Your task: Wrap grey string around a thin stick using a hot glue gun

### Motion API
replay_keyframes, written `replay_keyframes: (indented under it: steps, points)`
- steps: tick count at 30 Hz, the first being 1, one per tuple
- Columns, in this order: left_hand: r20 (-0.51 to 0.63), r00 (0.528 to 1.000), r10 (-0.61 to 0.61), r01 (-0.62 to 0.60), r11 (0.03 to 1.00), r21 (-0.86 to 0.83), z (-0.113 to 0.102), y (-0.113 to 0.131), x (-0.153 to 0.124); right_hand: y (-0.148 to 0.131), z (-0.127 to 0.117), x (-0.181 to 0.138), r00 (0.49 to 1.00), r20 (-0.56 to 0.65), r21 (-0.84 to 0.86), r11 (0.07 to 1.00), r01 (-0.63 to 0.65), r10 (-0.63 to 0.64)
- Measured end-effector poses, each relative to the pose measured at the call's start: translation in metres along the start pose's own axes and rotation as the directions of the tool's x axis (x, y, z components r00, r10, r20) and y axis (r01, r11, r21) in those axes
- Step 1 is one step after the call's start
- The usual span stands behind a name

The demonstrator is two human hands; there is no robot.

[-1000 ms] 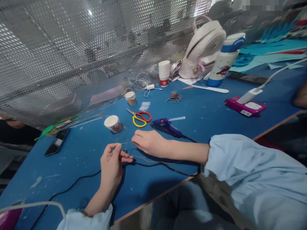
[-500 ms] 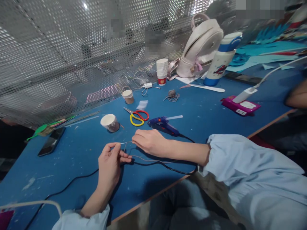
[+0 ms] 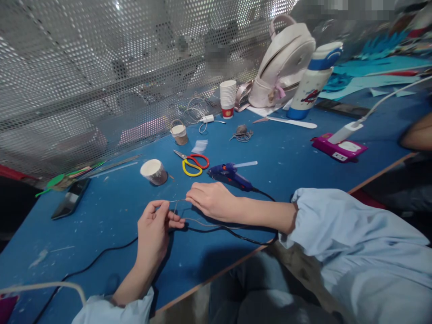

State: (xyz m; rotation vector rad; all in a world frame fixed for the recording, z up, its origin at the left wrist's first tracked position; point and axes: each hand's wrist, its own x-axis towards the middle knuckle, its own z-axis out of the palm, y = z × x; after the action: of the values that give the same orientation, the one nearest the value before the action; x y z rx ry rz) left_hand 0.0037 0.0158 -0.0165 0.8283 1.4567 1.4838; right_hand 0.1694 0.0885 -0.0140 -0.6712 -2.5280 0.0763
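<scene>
My left hand (image 3: 153, 227) pinches a thin grey string (image 3: 177, 200) between thumb and forefinger, its lower fingers loosely curled. A short length of the string is stretched across to my right hand (image 3: 212, 200), whose fingertips are pinched on it. One strand hangs below the stretched part, and a longer strand trails right over the table under my right wrist. Just beyond my right hand lies a blue glue gun (image 3: 231, 175) with a clear glue stick in its back. Scissors (image 3: 192, 163) with red and yellow handles lie behind it, and a white-topped cup (image 3: 154, 172) stands to their left.
Farther back on the blue table are a small bucket (image 3: 179, 134), stacked paper cups (image 3: 228, 99), a grey yarn bundle (image 3: 242, 133), a backpack (image 3: 283, 67) and a bottle (image 3: 312, 83). A magenta power strip (image 3: 339, 147) is right, a phone (image 3: 70, 199) left. A black cable (image 3: 101, 256) crosses the front.
Both hands keep almost the same place and hold on the string. The view has shifted very slightly.
</scene>
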Motion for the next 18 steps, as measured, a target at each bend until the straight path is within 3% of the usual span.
replay_keyframes:
  steps: [10, 18]
  points:
    - [0.02, 1.0, -0.009, 0.008, 0.999, 0.041, 0.0009, 0.002, -0.0017, 0.0047, -0.0065, -0.0021, 0.999, -0.035, 0.068, 0.997, 0.033, -0.03]
    - [0.017, 1.0, 0.005, -0.006, 0.998, 0.07, -0.0005, 0.0019, -0.0017, 0.0047, -0.0093, -0.0007, 0.999, 0.045, 0.047, 0.999, 0.012, -0.014]
